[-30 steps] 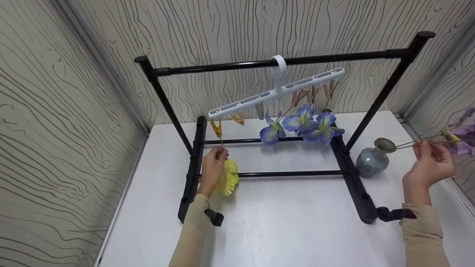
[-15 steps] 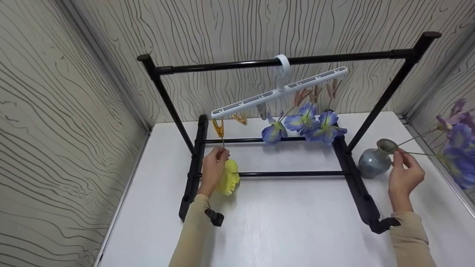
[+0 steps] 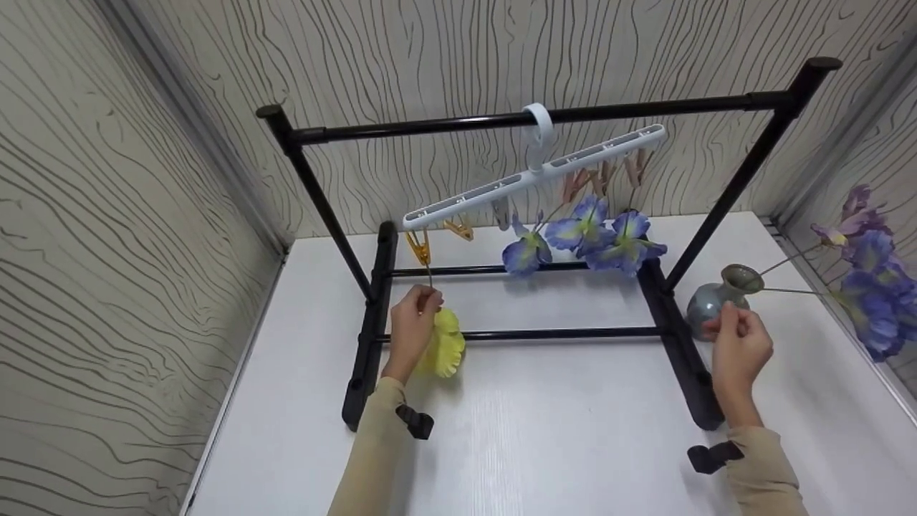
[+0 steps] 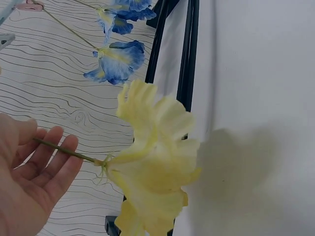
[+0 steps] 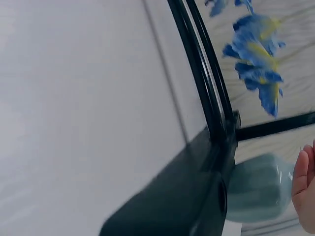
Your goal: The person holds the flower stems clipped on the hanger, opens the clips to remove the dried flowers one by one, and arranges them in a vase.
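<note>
My left hand (image 3: 414,319) pinches the thin stem of a yellow artificial flower (image 4: 152,160) between thumb and fingers; the bloom hangs below the hand. Its stem runs up to an orange clothespin (image 3: 419,248) at the left end of a white clip hanger (image 3: 534,178). Holding nothing, my right hand (image 3: 743,351) has its fingers loosely bent in front of a grey-blue vase (image 3: 706,304) and overlaps it in the head view. Stems rise from the vase mouth to purple and blue flowers (image 3: 874,297) leaning right. Several blue irises (image 3: 526,254) hang from pink clothespins (image 3: 573,188).
The hanger hooks over the top bar of a black rack (image 3: 430,129) standing on a white table (image 3: 544,430). A second orange clothespin (image 3: 458,229) and a grey clothespin (image 3: 501,213) hang without flowers. Wood-patterned walls (image 3: 179,287) close in the back and sides.
My right hand has let go of the stems by the vase and moved left and toward me. The flowers there now lean from the vase mouth. My left hand stays in place.
</note>
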Demonstrator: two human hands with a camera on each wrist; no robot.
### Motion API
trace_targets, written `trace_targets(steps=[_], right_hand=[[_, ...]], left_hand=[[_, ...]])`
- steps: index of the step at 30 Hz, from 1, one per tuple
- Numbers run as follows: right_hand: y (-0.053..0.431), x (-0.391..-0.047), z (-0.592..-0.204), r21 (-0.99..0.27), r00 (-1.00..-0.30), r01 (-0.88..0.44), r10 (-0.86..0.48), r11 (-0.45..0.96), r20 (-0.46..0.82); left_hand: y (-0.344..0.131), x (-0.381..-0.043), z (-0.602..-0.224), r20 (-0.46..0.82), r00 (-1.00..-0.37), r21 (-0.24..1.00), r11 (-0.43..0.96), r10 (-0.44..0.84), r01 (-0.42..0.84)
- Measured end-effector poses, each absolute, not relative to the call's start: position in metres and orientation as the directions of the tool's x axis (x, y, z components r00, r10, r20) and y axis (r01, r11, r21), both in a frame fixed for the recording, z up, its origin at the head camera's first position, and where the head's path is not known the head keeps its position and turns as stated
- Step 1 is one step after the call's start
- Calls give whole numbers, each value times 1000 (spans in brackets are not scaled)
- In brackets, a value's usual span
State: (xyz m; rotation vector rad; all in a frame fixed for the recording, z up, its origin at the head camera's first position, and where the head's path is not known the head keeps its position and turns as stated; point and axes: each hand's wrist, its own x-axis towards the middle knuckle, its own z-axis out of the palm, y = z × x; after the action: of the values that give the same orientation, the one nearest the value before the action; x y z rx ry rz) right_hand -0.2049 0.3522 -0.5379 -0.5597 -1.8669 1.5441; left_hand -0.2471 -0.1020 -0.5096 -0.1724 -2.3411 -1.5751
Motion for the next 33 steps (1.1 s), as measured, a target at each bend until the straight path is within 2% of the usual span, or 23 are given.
trace_targets(steps=[8,14,22,27,33], right_hand=[[306,-209,-515,-963,-826,-150,508,222,246],[274,-206,-493,-943,-894,-214,339,253,294],[240,-206,-471,-920,-924,-299,162,255,346],[229,-212,-466,-941,-953,-277,73,193,295],[214,-218,-458,-970,-973,-222,-80,98,215]], left_hand=[[-101,-242,-509,307,-940,901,362,-147,238],[-98,-240,-509,334,-921,895,373,-199,244],[-95,-238,-507,372,-912,878,383,-171,287],[-95,-234,-508,425,-891,848,413,-160,331],[-97,-229,-506,423,-893,840,435,-151,325]])
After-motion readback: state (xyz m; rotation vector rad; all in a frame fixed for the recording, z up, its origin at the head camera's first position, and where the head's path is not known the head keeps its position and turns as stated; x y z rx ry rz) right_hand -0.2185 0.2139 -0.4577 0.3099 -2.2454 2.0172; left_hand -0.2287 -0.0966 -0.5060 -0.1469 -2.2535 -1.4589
